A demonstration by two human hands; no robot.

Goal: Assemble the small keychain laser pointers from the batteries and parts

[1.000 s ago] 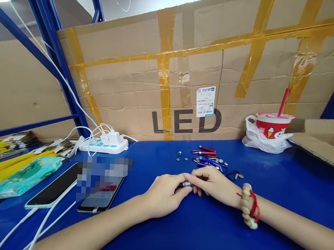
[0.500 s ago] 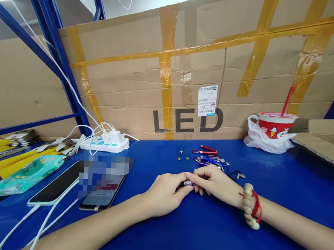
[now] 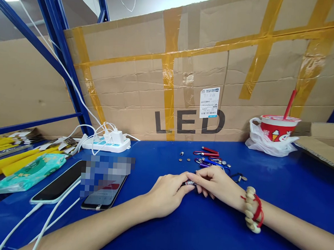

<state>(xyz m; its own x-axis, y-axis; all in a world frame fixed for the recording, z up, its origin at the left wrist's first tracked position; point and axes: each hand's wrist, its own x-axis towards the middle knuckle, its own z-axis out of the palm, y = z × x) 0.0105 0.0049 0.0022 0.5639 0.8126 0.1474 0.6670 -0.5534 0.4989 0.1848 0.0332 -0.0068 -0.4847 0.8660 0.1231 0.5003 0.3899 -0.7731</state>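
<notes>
Just above the blue table, my left hand (image 3: 165, 196) is closed around a small black keychain flashlight (image 3: 190, 182); a white and red printed label shows between thumb and forefinger. My right hand (image 3: 220, 184), with a beaded bracelet and red cord at its wrist, pinches at the flashlight's right end, its fingers curled and touching the left fingertips. Most of the flashlight is hidden by the fingers. Behind the hands lie a red keychain flashlight (image 3: 210, 154), a blue one (image 3: 214, 162) and several button cells, among them one (image 3: 188, 160) at the left.
Two phones, one pale-edged (image 3: 58, 182) and one dark (image 3: 103, 196), lie at left with white cables. Behind them sits a white power strip (image 3: 109, 147). A red and white cup (image 3: 278, 128) stands in a plastic bag at right. Tall cardboard (image 3: 129, 92) closes off the back.
The view has shifted slightly, so everything sits a little further right. Both hands keep almost the same hold on the flashlight.
</notes>
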